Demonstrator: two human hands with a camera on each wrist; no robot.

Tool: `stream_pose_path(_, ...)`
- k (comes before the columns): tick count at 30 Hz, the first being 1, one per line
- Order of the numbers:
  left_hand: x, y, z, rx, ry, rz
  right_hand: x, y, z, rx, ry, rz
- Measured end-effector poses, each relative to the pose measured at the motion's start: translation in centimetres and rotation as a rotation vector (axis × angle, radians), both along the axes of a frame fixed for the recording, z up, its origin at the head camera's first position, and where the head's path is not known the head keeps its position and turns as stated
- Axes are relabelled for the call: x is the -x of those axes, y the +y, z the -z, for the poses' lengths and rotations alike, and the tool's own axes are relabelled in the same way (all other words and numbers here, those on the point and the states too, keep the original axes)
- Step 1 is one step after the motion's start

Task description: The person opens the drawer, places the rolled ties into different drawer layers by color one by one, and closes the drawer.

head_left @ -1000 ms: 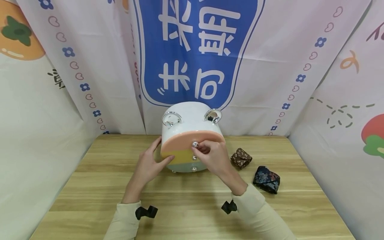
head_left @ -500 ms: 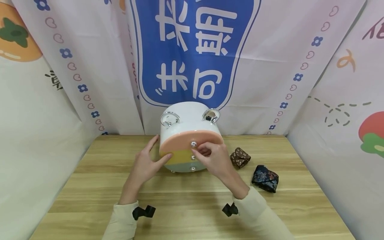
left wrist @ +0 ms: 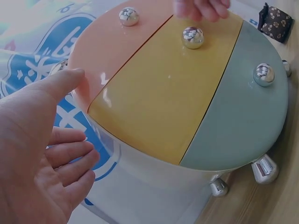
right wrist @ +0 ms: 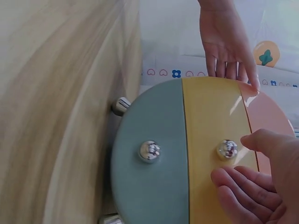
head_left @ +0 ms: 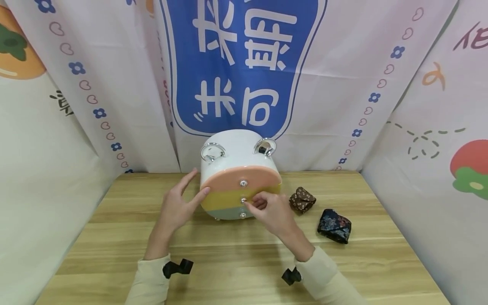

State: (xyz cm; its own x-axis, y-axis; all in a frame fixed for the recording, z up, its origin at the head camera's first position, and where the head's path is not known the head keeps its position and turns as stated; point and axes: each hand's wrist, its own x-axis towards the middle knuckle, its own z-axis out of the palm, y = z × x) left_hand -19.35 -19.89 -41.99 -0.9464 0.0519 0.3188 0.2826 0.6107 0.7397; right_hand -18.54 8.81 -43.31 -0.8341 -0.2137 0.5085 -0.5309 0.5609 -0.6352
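Note:
A small white rounded cabinet [head_left: 236, 148] stands on the table, its front split into an orange panel [head_left: 225, 179], a yellow panel [left wrist: 159, 93] and a grey-green panel [right wrist: 149, 186]. Each panel bears a round chrome knob. Around the middle knob [right wrist: 227, 149], the thumb and fingers of my right hand [head_left: 272, 214] are spread, with a gap visible in the right wrist view. My left hand [head_left: 175, 207] lies along the cabinet's left side, thumb at the orange panel's edge, other fingers loosely extended. Neither hand grips anything.
Right of the cabinet lie a brown flowered pouch [head_left: 303, 200] and a larger dark flowered pouch [head_left: 334, 226]. Two chrome rings [head_left: 264, 147] stick up from the cabinet's top. A printed curtain [head_left: 328, 106] hangs directly behind the wooden table [head_left: 228, 271].
My right hand has moved down from beside the top knob to the middle one. The left thumb has shifted up from the yellow panel's edge to the orange one. The head view has shifted slightly.

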Motion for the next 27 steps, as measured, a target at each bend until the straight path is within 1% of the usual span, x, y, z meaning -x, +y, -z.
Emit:
stream_pose_path(6, 0.1, 0.0, 0.0, -0.04, 0.031, 0.024, 0.0, -0.6, 1.0, -0.023, -0.001, 0.031)
stream_pose_path(10, 0.2, -0.1, 0.1, -0.065, 0.049, 0.037, 0.0, -1.0, 1.4, 0.008, -0.027, 0.055)
stream_pose_path(16, 0.4, -0.2, 0.4, -0.087, 0.049, 0.053, 0.2, -1.7, 2.0, 0.054, -0.071, 0.081)
stream_pose_path(21, 0.2, 0.0, 0.3, -0.107, 0.053, 0.065, 0.3, -2.2, 2.3, 0.084, -0.064, 0.088)
stream_pose_path(27, 0.3, 0.1, 0.3, -0.126, 0.059, 0.08, 0.5, -2.5, 2.4, 0.084, -0.052, 0.102)
